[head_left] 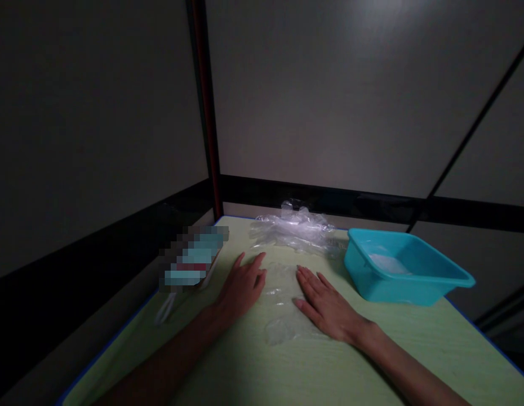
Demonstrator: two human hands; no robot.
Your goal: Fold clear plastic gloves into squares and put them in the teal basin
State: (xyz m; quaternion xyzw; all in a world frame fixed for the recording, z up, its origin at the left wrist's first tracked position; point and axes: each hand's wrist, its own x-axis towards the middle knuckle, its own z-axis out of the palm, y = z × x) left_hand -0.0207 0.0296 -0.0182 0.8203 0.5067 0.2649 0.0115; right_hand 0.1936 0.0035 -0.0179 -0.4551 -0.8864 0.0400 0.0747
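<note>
A thin clear plastic piece (279, 313), perhaps a disposable glove, lies spread on the pale green table (262, 372) between my two hands. My left hand (242, 285) is at its left edge, fingers apart, with nothing visible in it. On the right, my right hand (325, 301) lies flat with its fingers stretched out over the plastic's right side. Behind them rests a loose heap of crumpled clear plastic (293, 228) near the table's far edge.
A turquoise basin (414, 290) with something whitish and flat inside stands on the right. At the left lies a pixelated object (194, 259) with a white strap (164, 309) by it. Walls (321, 101) rise behind the table and on its left.
</note>
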